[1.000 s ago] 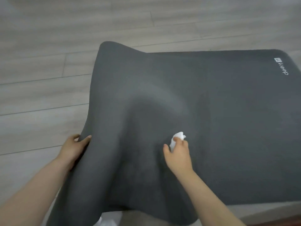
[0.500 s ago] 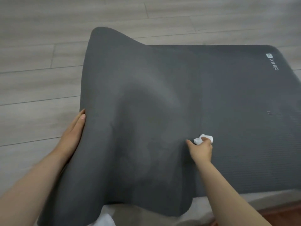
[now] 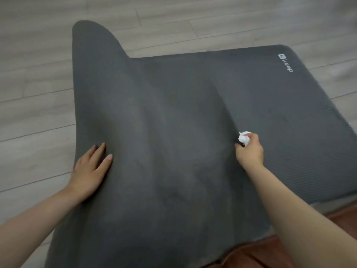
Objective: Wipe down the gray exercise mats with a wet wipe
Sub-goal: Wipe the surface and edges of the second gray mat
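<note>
- Gray exercise mat (image 3: 173,122) fills most of the view, spread over a pale wood-plank floor (image 3: 34,93).
- Its left part is lifted and bowed, rising to a rounded corner at the far left, while the right part lies flat on the floor.
- A ridge runs from the far middle of the mat down toward the right hand, marking where the raised part meets the flat part.
- White "Keep" logo (image 3: 285,62) is printed near the far right corner of the flat part.
- Left hand (image 3: 90,169) rests palm-down on the near left edge of the raised part, with the fingers (image 3: 100,151) straight and close together, lying flat on the mat.
- Right hand (image 3: 250,149) sits at the foot of the ridge, right of centre, with its fingers curled and clamped round a crumpled white wet wipe (image 3: 243,138).
- The wipe sticks out on the far left side of that hand and touches the mat.
- Both bare forearms reach in from the near edge, one at each side.
- A strip of reddish-brown flooring (image 3: 260,256) shows at the near right, beside the mat's near edge.
- The flat part shows a fine ribbed texture at the near right.
</note>
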